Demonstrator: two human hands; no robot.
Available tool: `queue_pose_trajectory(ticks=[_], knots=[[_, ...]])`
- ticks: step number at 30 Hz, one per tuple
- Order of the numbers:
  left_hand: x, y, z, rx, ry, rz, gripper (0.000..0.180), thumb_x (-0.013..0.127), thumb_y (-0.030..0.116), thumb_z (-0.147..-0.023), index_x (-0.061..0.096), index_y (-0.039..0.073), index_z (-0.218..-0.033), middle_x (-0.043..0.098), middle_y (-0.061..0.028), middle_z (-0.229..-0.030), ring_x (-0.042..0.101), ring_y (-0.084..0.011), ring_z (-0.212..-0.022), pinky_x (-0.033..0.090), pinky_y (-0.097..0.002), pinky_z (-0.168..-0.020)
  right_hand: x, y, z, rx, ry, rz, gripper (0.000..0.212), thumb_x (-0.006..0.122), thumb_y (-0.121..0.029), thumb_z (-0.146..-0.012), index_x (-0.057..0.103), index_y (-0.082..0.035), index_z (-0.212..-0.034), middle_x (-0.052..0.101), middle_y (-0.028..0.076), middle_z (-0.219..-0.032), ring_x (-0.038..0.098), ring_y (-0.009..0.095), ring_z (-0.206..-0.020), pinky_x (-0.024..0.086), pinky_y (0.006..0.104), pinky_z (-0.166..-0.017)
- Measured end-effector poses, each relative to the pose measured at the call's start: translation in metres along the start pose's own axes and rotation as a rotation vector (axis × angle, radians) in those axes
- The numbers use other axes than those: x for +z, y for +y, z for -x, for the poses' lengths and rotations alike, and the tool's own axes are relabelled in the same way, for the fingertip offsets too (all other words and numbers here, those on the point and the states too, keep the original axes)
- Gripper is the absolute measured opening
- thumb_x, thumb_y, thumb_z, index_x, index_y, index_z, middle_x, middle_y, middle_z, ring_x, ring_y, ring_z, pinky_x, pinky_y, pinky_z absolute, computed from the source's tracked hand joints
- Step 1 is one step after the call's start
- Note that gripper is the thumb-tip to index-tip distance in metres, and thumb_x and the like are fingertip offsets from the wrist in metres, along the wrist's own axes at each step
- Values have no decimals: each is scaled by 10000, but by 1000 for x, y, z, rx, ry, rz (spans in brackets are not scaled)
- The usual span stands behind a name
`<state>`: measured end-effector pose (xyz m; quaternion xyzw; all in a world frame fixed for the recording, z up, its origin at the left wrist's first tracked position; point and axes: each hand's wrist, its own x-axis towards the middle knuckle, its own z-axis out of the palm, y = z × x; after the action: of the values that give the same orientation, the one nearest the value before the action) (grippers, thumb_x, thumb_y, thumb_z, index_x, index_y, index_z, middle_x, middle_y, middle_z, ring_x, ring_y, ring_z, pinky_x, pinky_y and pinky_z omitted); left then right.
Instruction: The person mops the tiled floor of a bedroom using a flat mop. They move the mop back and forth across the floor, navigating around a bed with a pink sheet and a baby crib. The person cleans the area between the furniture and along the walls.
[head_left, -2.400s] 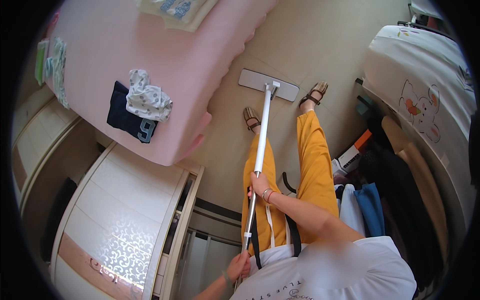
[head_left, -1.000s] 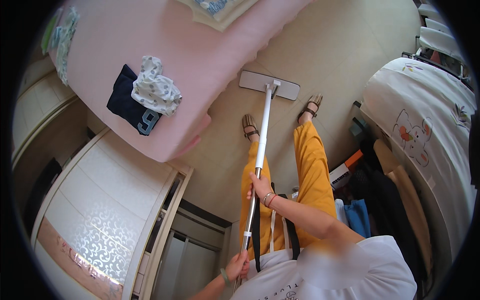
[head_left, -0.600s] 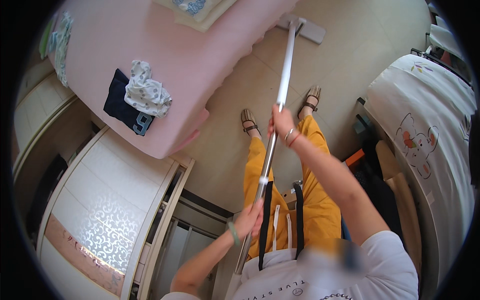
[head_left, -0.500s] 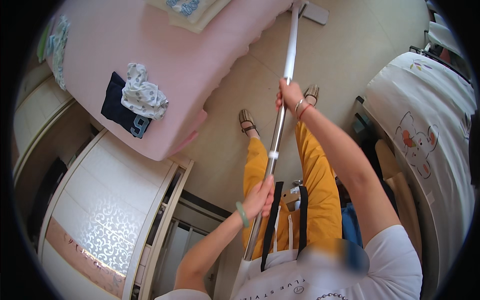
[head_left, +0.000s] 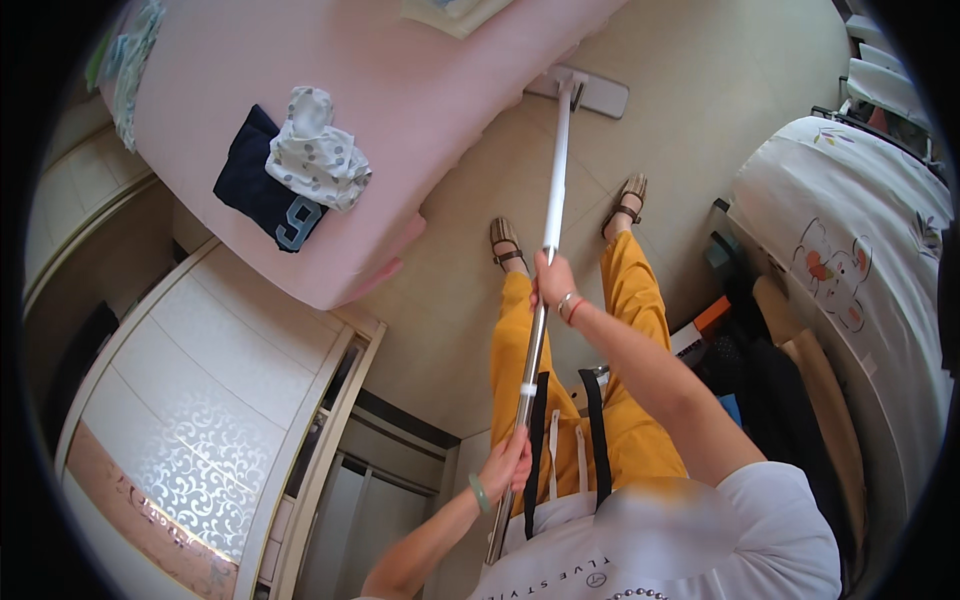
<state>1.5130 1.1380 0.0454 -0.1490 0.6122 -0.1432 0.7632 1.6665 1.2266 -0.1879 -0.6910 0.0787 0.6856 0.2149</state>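
Note:
A flat mop [head_left: 557, 180] slants away from my body across the tiled floor, its pole white at the far part and shiny metal nearer me. Its flat rectangular head [head_left: 604, 95] lies on the floor against the bed's skirt, the left end partly covered by the pink cloth. My right hand [head_left: 552, 280] is wrapped round the middle of the pole, just below the white section. Lower down, my left hand [head_left: 508, 462] grips the metal part close to my waist, a green bangle on its wrist.
On the left stands a bed with a pink cover [head_left: 400, 90], holding a dark navy garment [head_left: 250, 180] and a dotted white cloth [head_left: 320, 150]. A patterned cabinet [head_left: 200, 420] is at lower left. A white printed cloth [head_left: 830, 230] covers furniture at right. My feet stand apart.
Both hands have drawn the mop back toward my body. Its head has come nearer and now shows more fully beside the bed's skirt.

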Motion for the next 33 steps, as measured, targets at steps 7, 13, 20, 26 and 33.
queue_pose_trajectory(ticks=[7, 13, 20, 26, 33], knots=[[-98, -85, 65, -231, -59, 88, 429, 334, 529, -914, 371, 128, -767, 256, 46, -512, 220, -66, -393, 225, -233, -367, 65, 129, 82, 225, 52, -52, 295, 411, -280, -908, 367, -31, -757, 439, 87, -477, 487, 217, -330, 430, 378, -305], [-126, -78, 93, -306, -86, 67, 426, 311, 515, -926, 364, 121, -771, 254, 33, -521, 217, -68, -400, 221, -236, -374, 86, 156, 99, 311, 34, -128, 296, 414, -289, -911, 366, -18, -804, 456, 93, -544, 493, 218, -346, 451, 383, -319], [-83, -15, 47, -235, -34, -126, 421, 332, 509, -923, 375, 123, -763, 266, 33, -513, 252, -65, -380, 237, -233, -345, 35, 100, 41, 52, 51, -245, 272, 404, -251, -884, 394, -15, -750, 454, 104, -500, 495, 232, -335, 437, 384, -304], [21, 84, -39, -73, -20, -382, 443, 351, 555, -898, 364, 130, -774, 263, 40, -514, 236, -68, -378, 244, -232, -341, -73, -17, -56, -182, 169, -188, 305, 366, -226, -870, 415, -19, -652, 481, 103, -462, 522, 230, -343, 420, 349, -304], [90, 101, -78, 8, -32, -426, 458, 343, 574, -891, 355, 131, -777, 256, 48, -527, 202, -56, -392, 202, -212, -354, -139, -67, -80, -169, 193, -326, 217, 387, -182, -865, 424, -4, -746, 480, 80, -542, 512, 206, -380, 470, 380, -337]])
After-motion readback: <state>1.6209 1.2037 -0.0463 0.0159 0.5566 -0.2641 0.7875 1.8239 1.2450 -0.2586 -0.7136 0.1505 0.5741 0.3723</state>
